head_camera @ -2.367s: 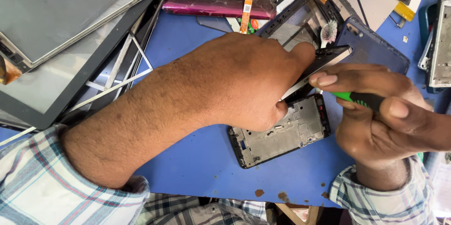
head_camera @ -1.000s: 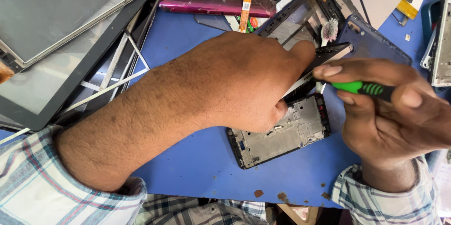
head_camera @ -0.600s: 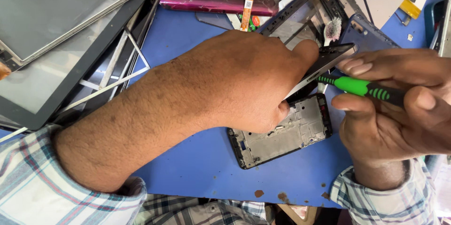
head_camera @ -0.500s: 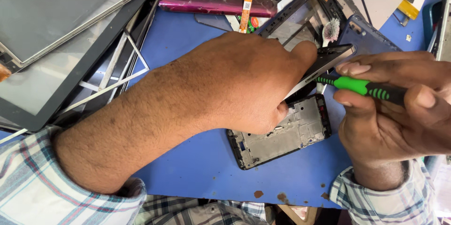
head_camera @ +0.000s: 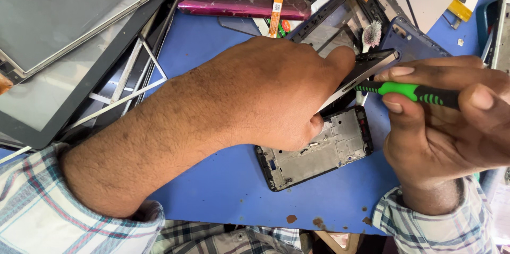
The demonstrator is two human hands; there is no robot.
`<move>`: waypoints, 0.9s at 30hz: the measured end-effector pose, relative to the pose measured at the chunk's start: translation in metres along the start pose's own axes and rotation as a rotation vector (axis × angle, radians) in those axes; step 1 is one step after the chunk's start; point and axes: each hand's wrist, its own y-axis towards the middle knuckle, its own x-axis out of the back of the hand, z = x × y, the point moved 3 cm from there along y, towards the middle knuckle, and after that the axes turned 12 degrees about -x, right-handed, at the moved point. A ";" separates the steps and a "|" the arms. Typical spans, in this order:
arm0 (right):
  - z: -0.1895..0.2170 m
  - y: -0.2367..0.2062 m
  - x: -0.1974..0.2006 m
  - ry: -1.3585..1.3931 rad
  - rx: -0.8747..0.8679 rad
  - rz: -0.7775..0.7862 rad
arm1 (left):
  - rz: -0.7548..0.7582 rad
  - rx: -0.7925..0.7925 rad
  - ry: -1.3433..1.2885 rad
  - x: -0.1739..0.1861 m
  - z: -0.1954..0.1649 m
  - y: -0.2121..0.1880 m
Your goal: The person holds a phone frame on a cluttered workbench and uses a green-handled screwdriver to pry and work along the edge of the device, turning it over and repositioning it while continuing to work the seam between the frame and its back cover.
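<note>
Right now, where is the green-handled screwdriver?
In the head view, the green-handled screwdriver is at the right, held in the right hand, its tip against the phone panel tilted up by the left hand.

My left hand is bare, with no ring, watch or glove, and the forearm behind it is uncovered and hairy up to a rolled cuff. That left sleeve is a light checked shirt, pale ground crossed with blue and red lines. My right hand is bare too, its nails short, and the right sleeve shows the same check, buttoned close at the wrist.
</note>
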 end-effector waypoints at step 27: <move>0.012 0.012 -0.005 -0.021 0.073 -0.025 | 0.087 0.078 -0.050 0.004 -0.001 -0.001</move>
